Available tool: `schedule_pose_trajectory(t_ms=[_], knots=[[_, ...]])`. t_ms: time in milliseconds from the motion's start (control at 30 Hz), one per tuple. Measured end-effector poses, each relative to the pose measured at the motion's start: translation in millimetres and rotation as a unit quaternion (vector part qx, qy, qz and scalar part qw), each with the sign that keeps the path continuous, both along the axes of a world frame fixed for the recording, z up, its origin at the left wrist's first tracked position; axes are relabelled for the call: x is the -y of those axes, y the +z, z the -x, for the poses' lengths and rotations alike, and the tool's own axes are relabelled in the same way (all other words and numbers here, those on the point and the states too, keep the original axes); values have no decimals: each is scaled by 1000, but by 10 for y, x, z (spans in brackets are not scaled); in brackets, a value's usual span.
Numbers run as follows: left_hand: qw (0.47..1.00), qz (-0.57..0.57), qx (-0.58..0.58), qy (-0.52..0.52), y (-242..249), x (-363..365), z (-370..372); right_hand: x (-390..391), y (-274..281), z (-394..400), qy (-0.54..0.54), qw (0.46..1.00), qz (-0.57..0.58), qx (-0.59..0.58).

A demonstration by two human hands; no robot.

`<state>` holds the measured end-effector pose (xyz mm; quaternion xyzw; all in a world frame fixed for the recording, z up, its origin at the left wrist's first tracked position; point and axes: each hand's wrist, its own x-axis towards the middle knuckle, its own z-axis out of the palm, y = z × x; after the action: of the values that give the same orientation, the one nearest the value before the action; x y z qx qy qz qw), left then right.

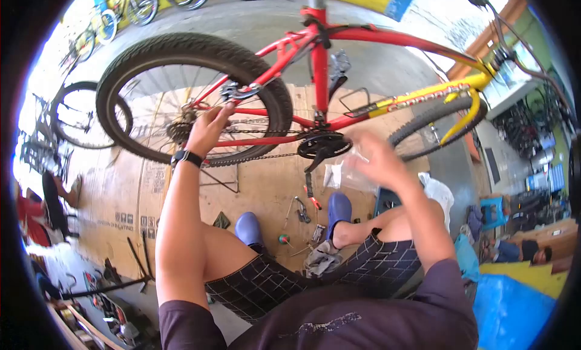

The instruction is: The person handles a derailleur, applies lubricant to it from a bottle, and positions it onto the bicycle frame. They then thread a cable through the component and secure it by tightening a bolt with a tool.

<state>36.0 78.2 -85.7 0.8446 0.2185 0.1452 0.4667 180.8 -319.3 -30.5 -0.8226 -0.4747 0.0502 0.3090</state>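
Observation:
A red and yellow bicycle [319, 78] is held up in front of me, its rear wheel [187, 44] on the left. My left hand [209, 129], with a black wrist strap, reaches in between the rear sprockets [179, 131] and a silver metal mechanism [237, 93] by the red frame tubes. Its fingers are drawn together, and what they grip is hidden. My right hand [380, 161] is smeared by motion, right of the crankset [324, 145]. A clear plastic bag [358, 179] shows just below its fingers, with a white piece [332, 176] at the bag's left side.
Cardboard [121, 192] covers the floor under the bicycle. Between my blue clogs [248, 229] lie several small tools and a grey rag [324, 260]. More bicycles [142, 5] stand at the back left. A blue stool [493, 212] and a person lying down [517, 251] are at the right.

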Motion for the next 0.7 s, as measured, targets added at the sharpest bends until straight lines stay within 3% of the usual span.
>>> schedule_pose_trajectory(t_ms=[33,67,100,167,300,333,367,433,467,500,533,567,600,633,700], knots=[[1000,12,10,-1,-38,-21,-11,15,116,-113,-44,995,-79,-31],[999,25,31,4,-128,-72,-33,99,185,-276,-80,994,-68,-15],[999,31,39,-10,-70,-35,-11,76,317,-270,-127,980,-115,-101],[998,36,50,-4,-2,23,15,65,423,-279,-105,982,-115,-105],[999,7,26,25,80,66,55,-123,50,-47,34,990,73,-112],[998,22,54,23,-14,7,42,-180,-155,24,84,972,177,-127],[998,22,43,35,58,58,48,-268,-232,118,153,932,305,-121],[998,50,35,31,4,-40,67,-452,-34,228,330,774,519,-151],[998,39,28,48,-54,-89,85,-366,-600,298,355,822,415,-160],[997,29,21,65,-113,-138,103,-386,-731,321,341,844,380,-165],[994,47,44,89,-82,-55,87,-484,-731,315,316,843,404,-165],[998,27,49,40,-93,-114,97,-555,-999,290,316,841,418,-135],[998,37,39,16,68,-59,35,-636,-912,187,326,823,441,-145],[999,32,32,4,-158,-283,117,-717,-805,103,337,804,464,-156],[984,146,100,-28,-268,-329,89,-854,-862,-34,348,767,504,-188]])
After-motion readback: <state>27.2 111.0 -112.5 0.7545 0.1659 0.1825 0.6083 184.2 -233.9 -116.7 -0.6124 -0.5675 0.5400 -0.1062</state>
